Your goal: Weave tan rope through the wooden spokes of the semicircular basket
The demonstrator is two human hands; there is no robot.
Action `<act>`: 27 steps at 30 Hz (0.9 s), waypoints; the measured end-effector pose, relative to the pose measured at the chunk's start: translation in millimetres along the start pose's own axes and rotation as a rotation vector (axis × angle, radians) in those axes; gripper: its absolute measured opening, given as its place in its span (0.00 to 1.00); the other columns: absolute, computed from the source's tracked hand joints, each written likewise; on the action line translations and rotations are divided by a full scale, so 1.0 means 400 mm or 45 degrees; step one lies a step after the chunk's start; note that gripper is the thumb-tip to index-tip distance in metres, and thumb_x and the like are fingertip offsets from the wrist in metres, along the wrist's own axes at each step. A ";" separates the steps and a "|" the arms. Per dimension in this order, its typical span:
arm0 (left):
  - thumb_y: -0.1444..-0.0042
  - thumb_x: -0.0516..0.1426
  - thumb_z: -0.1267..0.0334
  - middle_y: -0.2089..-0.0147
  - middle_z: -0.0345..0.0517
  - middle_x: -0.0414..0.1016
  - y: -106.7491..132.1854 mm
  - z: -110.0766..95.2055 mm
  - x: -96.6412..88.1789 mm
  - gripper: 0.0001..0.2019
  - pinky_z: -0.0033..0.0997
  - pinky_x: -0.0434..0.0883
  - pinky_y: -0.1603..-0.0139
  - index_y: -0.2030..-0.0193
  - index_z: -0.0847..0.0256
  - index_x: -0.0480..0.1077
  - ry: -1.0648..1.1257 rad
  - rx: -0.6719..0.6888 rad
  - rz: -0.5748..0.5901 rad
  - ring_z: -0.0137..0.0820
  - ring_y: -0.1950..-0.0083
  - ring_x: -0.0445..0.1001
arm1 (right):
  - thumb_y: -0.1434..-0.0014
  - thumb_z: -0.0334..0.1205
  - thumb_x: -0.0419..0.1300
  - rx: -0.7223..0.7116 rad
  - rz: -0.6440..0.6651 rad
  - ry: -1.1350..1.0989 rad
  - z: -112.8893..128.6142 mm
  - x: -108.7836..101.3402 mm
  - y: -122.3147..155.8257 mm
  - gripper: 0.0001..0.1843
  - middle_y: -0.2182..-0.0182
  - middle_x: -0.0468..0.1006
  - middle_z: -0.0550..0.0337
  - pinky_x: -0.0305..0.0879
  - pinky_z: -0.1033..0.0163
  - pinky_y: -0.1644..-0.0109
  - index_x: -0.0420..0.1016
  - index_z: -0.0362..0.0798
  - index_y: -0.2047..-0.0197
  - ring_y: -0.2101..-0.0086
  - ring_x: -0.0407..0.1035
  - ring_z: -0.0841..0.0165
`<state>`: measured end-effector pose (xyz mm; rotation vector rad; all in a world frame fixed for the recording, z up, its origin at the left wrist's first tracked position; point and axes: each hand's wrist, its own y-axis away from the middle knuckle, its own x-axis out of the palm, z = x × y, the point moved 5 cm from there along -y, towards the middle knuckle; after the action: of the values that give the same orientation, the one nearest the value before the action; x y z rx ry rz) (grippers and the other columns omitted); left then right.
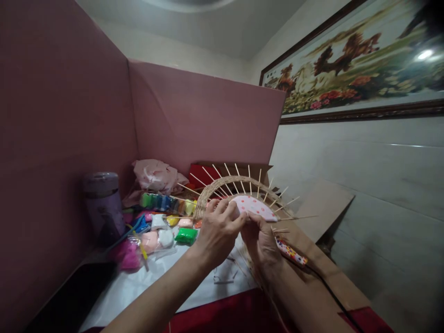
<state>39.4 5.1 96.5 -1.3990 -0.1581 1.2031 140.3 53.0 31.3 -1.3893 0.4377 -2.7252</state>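
Now, left hand (217, 229): grasping polka-dotted half-disc (257, 208) by near-left edge.
Right hand (261, 238): pinching its near edge between thumb and fingers.
Stick-and-twine frame (238, 179): beyond both hands, right of lilac tumbler (104, 208).

A half-round, fan-shaped piece (249, 203) is held up with its arch uppermost, pale, slender sticks (249, 171) radiating past a curved band (236, 179) of woven tan twine, a pale pink, red-dotted semicircular panel (256, 209) at its center.
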 end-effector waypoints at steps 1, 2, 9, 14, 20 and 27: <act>0.45 0.53 0.66 0.54 0.51 0.71 -0.006 0.003 -0.011 0.09 0.44 0.62 0.55 0.59 0.58 0.71 0.051 -0.019 -0.007 0.39 0.53 0.66 | 0.56 0.30 0.61 -0.014 -0.083 -0.015 0.005 -0.021 -0.013 0.14 0.65 0.78 0.60 0.70 0.67 0.58 0.73 0.44 0.62 0.66 0.72 0.72; 0.46 0.53 0.66 0.55 0.50 0.72 -0.012 0.008 -0.029 0.08 0.44 0.62 0.54 0.61 0.58 0.71 0.102 -0.049 -0.033 0.38 0.53 0.66 | 0.58 0.29 0.62 -0.016 -0.151 -0.007 0.011 -0.042 -0.025 0.14 0.67 0.79 0.60 0.71 0.68 0.62 0.73 0.43 0.63 0.68 0.72 0.72; 0.46 0.53 0.64 0.72 0.40 0.72 -0.014 0.162 -0.198 0.05 0.28 0.66 0.69 0.66 0.60 0.69 0.868 -0.775 -0.837 0.25 0.72 0.69 | 0.57 0.32 0.63 -0.109 -0.398 -0.046 0.077 -0.132 -0.050 0.15 0.71 0.79 0.67 0.72 0.70 0.68 0.71 0.49 0.63 0.73 0.72 0.74; 0.50 0.55 0.63 0.82 0.34 0.64 0.024 0.276 -0.122 0.06 0.22 0.59 0.82 0.74 0.62 0.64 1.514 -1.214 -1.157 0.21 0.82 0.62 | 0.56 0.35 0.63 -0.043 -0.384 0.001 0.077 -0.132 -0.052 0.15 0.69 0.80 0.64 0.73 0.67 0.69 0.72 0.49 0.61 0.71 0.74 0.70; 0.62 0.61 0.69 0.70 0.42 0.75 0.045 0.186 0.097 0.13 0.23 0.64 0.76 0.66 0.65 0.68 2.180 -1.411 -0.223 0.24 0.75 0.70 | 0.57 0.37 0.64 0.105 -0.327 0.028 0.042 -0.127 -0.043 0.17 0.73 0.79 0.63 0.74 0.62 0.71 0.72 0.49 0.60 0.72 0.74 0.66; 0.62 0.62 0.70 0.65 0.45 0.76 0.043 0.095 0.132 0.16 0.28 0.66 0.66 0.62 0.64 0.72 2.274 -1.127 0.007 0.30 0.65 0.72 | 0.58 0.37 0.65 0.120 -0.327 -0.008 0.017 -0.126 -0.030 0.18 0.69 0.80 0.61 0.74 0.62 0.68 0.72 0.48 0.60 0.69 0.74 0.66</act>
<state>27.0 62.8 64.0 -2.7060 0.6401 -0.5631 176.7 71.9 -1.2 -1.5254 0.1352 -2.8926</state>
